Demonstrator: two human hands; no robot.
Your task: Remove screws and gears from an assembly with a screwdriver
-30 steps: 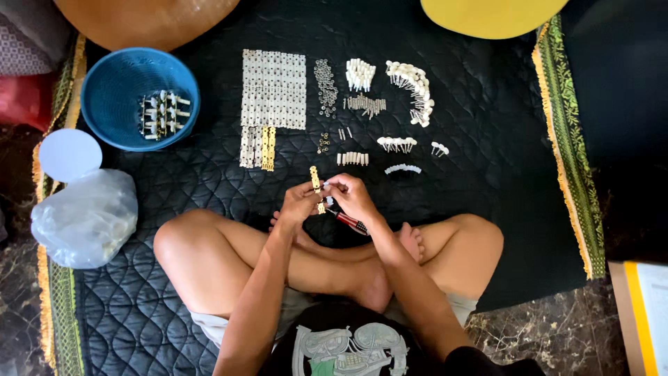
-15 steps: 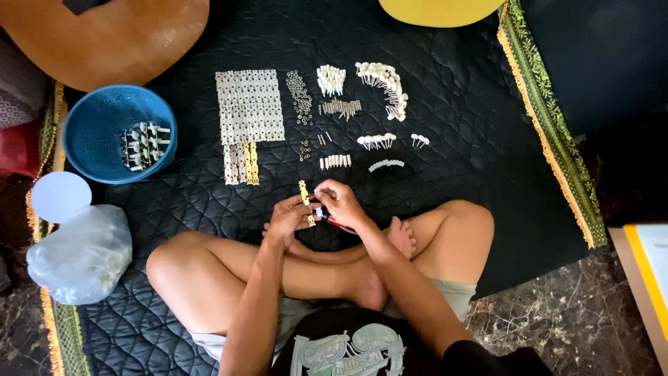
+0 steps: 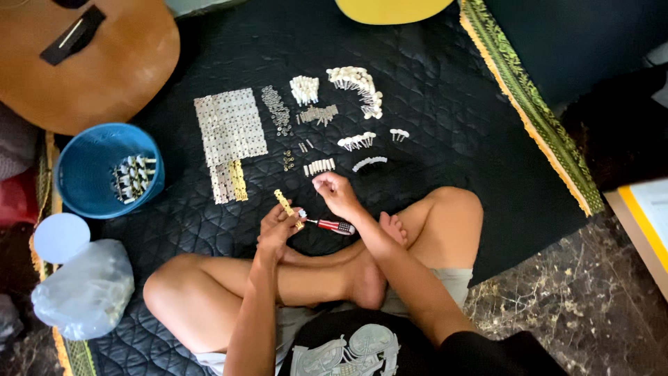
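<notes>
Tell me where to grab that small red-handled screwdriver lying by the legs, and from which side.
Take the screwdriver by its red, ribbed handle, the thick end pointing toward the right hand. Come down from above on that side: it lies flat on the quilted mat, its thin tip sits close against the left hand, and the handle end is clear.

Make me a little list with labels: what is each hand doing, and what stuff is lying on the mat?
left hand: holds a small gold strip upright
right hand: reaches toward the rows of small white pegs, fingertips pinched
screwdriver: red handle, lying by the hands
mat: black, quilted
laid out: metal plates, piles of little parts
blue bowl: on the left, with assembled pieces inside
nearby: guitar, plastic bag
</notes>
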